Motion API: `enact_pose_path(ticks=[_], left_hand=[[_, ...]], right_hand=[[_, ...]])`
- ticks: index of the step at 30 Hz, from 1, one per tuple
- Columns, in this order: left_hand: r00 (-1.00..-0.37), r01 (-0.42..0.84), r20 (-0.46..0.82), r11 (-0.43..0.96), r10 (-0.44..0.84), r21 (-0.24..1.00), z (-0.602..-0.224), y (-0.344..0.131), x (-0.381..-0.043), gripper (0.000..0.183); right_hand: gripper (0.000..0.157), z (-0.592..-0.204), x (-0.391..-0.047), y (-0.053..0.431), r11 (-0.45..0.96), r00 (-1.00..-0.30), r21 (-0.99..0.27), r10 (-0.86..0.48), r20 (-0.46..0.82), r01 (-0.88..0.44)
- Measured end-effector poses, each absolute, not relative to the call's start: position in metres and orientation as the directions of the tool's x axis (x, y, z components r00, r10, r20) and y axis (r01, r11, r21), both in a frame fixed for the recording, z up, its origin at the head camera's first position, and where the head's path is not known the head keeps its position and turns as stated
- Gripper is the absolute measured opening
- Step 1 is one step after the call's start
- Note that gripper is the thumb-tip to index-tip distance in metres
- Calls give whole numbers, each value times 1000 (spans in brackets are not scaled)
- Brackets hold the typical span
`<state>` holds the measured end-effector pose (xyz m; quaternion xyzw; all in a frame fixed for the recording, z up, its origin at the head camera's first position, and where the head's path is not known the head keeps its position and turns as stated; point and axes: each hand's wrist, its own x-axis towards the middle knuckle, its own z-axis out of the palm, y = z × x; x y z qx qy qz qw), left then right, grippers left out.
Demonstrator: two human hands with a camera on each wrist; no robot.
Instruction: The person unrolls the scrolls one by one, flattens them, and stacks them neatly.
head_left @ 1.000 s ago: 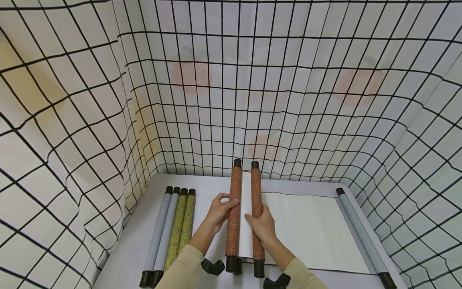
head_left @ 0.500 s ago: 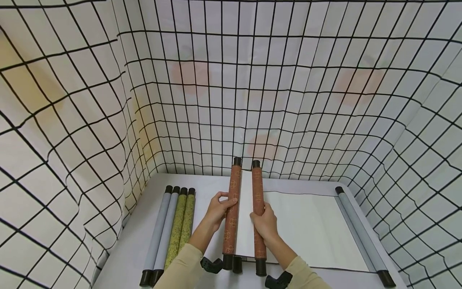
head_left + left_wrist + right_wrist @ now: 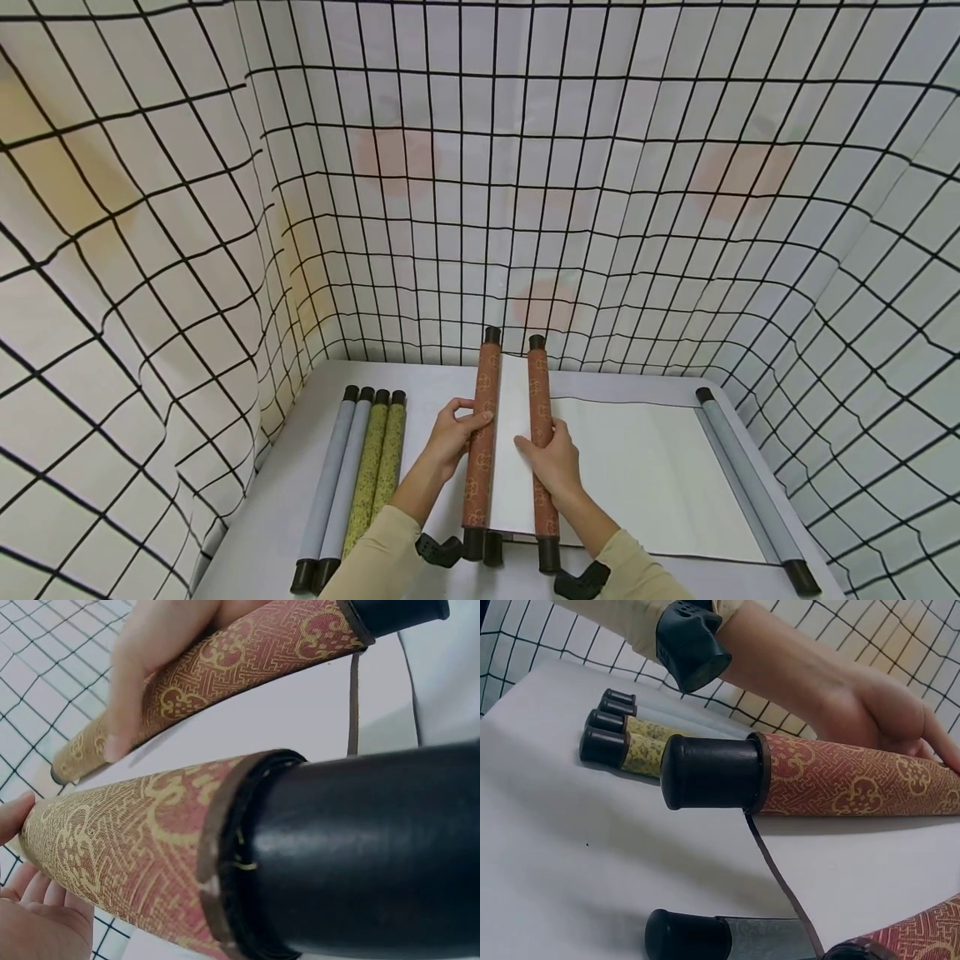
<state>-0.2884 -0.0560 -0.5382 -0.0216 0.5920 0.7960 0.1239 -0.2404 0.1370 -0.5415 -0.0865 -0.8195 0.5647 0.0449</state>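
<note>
A red-and-gold patterned scroll is partly unrolled, with a narrow strip of white paper (image 3: 513, 467) between its two rolls. My left hand (image 3: 450, 439) grips the left roll (image 3: 482, 454), thumb on top and the other fingers beneath. On the right roll (image 3: 540, 408), my right hand (image 3: 557, 462) holds the middle, its thumb lying across toward the paper. Black knobs cap both rolls; one knob (image 3: 709, 772) appears large in the right wrist view. Under this scroll lies an unrolled sheet of white paper (image 3: 652, 475), whose grey-blue end roll (image 3: 769, 937) shows below the red one.
Two grey-blue scrolls (image 3: 330, 475) and two yellow-green scrolls (image 3: 372, 467) lie side by side at the left. A grey-blue roll (image 3: 750, 483) ends the unrolled sheet at the right. Black wire grid (image 3: 555, 208) walls the table's back and sides.
The right hand has moved slightly right with its roll, and the left roll has shifted a little left. The white strip between them is wider.
</note>
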Motion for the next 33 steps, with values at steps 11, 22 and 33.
enact_pose_path(ticks=[11,22,33], left_hand=[[-970,-218,-176,-273,170,937,-538,-58,-288,44],[-971,-221,-185,-263,155,939,-540,-60,-290,45],[-969,-224,-187,-249,165,942,-540,-64,-288,50]], right_hand=[[62,-537,-240,148,359,-983,-928,180,-34,98],[67,-536,-242,156,338,-974,-929,212,-79,149],[64,-537,-241,166,242,-978,-956,160,-132,169]])
